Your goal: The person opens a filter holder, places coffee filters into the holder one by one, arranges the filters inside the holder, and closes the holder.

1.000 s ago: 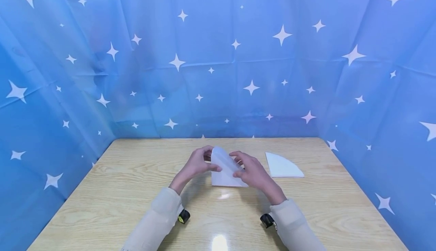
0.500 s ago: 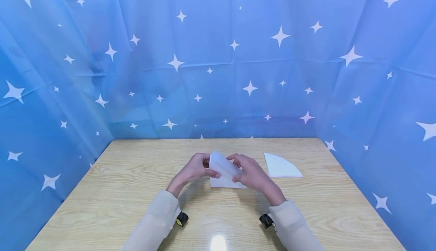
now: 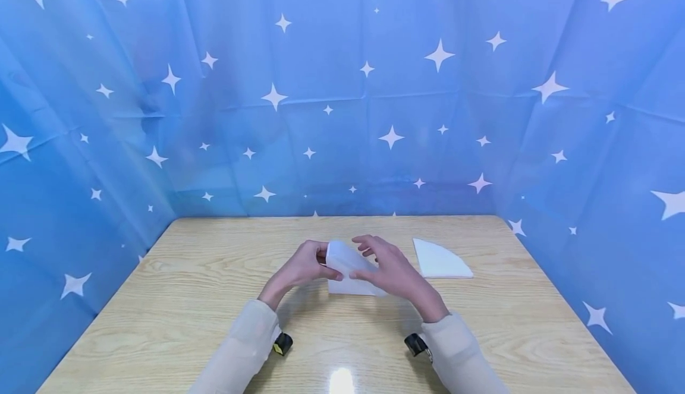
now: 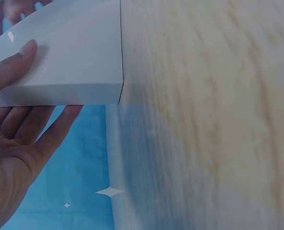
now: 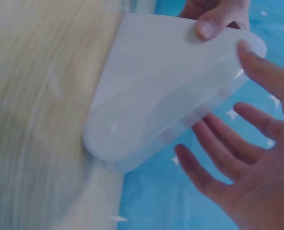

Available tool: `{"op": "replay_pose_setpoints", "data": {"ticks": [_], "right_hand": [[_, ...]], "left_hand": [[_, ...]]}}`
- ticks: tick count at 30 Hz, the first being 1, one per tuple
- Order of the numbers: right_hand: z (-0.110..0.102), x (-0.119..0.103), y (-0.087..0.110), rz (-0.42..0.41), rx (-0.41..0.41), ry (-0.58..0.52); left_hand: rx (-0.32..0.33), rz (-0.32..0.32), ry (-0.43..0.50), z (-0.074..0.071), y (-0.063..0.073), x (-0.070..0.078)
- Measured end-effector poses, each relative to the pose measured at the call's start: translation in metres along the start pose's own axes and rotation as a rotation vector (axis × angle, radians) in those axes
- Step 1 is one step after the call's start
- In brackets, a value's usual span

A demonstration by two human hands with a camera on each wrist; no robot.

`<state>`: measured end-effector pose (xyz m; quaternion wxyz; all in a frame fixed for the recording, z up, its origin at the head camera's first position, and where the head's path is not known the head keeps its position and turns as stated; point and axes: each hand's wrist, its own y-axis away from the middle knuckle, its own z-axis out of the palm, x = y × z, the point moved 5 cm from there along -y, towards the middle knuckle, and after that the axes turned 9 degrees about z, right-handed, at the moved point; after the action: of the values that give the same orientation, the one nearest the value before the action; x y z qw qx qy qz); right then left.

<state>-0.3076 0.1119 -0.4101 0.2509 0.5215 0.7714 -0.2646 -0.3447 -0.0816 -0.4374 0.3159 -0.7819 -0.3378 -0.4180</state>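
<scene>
One box (image 5: pixel 154 79) is pinched between thumb and fingers of the left hand (image 3: pixel 302 265); the right hand (image 3: pixel 389 267) spreads loosely beside it, contact unclear. Should the left thumb slip, the box could tip from those fingers.

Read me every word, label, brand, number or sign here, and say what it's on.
No text can be read anywhere.
Held white wedge-shaped case: no lettering shows.
White quarter-round piece: no lettering shows.
Left black wrist device: yellow patch too small to read, if it bears writing.
Right black wrist device: too small to tell.
Blue backdrop: white stars, no words.
</scene>
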Motion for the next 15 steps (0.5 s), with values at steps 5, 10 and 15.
{"op": "replay_pose_setpoints", "data": {"ticks": [5, 10, 15], "right_hand": [[-0.003, -0.016, 0.000, -0.080, 0.081, -0.025], [0.002, -0.027, 0.001, -0.132, 0.121, -0.018], [0.008, -0.031, 0.000, -0.149, 0.132, -0.002]], "left_hand": [[-0.007, -0.002, 0.012, -0.001, 0.002, 0.000], [-0.015, -0.002, 0.006, -0.001, 0.002, 0.001], [-0.024, -0.002, -0.012, -0.001, 0.002, 0.002]]}}
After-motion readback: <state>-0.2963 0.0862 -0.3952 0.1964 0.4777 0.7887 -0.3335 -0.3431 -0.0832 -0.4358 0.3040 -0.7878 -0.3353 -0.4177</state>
